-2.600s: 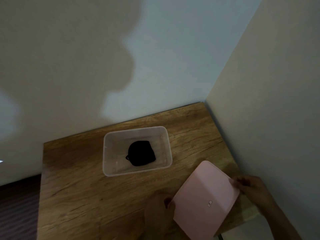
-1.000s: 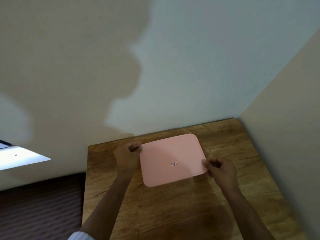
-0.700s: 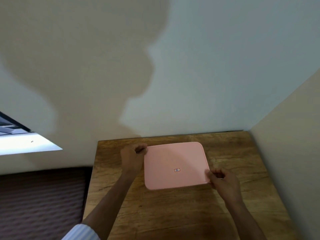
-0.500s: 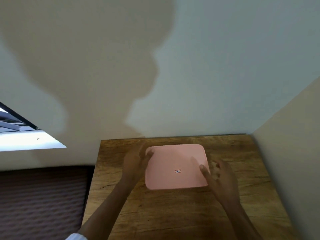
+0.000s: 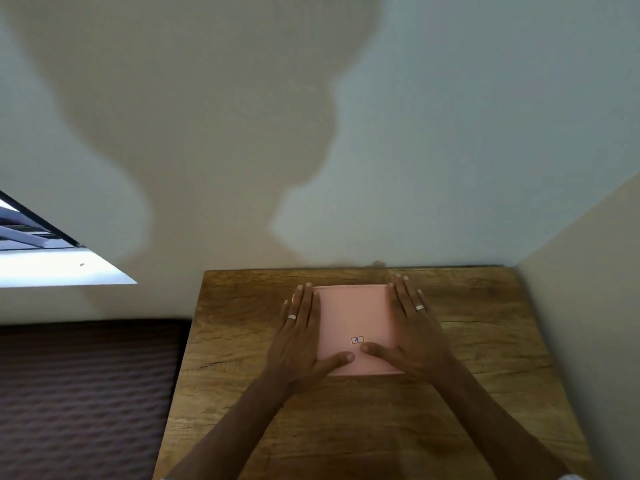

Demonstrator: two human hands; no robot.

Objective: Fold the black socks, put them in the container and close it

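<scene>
- The table (image 5: 346,427) stood pushed into a corner, walls close behind and to the right, which left its near side as the only open approach.
- The lid (image 5: 353,317) lay flat and square-on near the table's back edge. The container itself was hidden beneath it, so lid and box looked lined up for closing; no rim showed on any side.
- The socks could not be seen. By my reading they sat inside the box under the lid, but nothing here showed them.
- The left hand (image 5: 301,337) lay flat along the lid's left edge, fingers straight and pointing away, thumb turned in across the near part.
- The right hand (image 5: 412,334) mirrored it on the right edge. The two hands were apart, palms down, grasping nothing; only the thumb tips came close together near the front.
- That spread likely put pressure on both long edges at once, so the lid would seat evenly, not tip.
- A small label (image 5: 357,340) sat on the lid just beyond the thumbs.
- Each hand wore a ring (image 5: 292,317).
</scene>
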